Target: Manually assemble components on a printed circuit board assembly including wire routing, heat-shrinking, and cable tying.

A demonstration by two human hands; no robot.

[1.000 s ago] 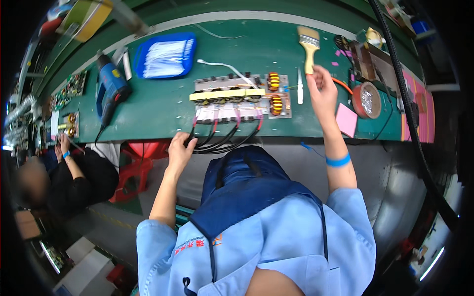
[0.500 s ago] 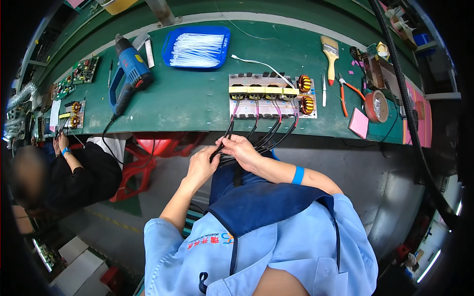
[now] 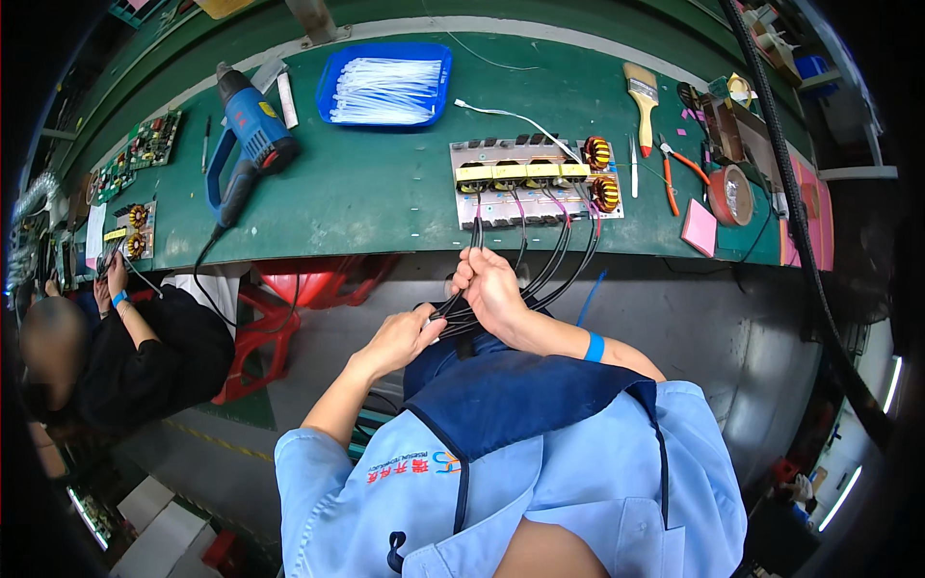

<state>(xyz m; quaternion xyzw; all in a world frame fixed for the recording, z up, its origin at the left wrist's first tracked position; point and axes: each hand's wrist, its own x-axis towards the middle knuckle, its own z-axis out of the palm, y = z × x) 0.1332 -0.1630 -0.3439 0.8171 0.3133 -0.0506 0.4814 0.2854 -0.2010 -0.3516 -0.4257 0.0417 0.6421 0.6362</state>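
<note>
A circuit board (image 3: 537,207) with yellow-taped transformers and two copper-wound ring coils lies near the front edge of the green workbench. Black wires (image 3: 564,252) with pink and purple ends run from it over the edge towards my lap. My right hand (image 3: 489,287) is closed around the leftmost wires just below the board. Lower and to the left, my left hand (image 3: 403,337) grips the black wires farther along, with something small and white showing by its thumb. A thin white cable (image 3: 511,115) trails from the board's back side.
A blue tray (image 3: 326,85) of white cable ties stands behind. Left of it lies a blue heat gun (image 3: 258,135). To the right are a paintbrush (image 3: 645,101), tweezers (image 3: 633,166), orange-handled cutters (image 3: 672,188), a tape roll (image 3: 732,200) and pink notes (image 3: 700,227). A co-worker (image 3: 145,328) sits at left.
My hands have moved apart along the wires. The right hand rose slightly towards the board and closed around the leftmost wires; the left went down, still gripping.
</note>
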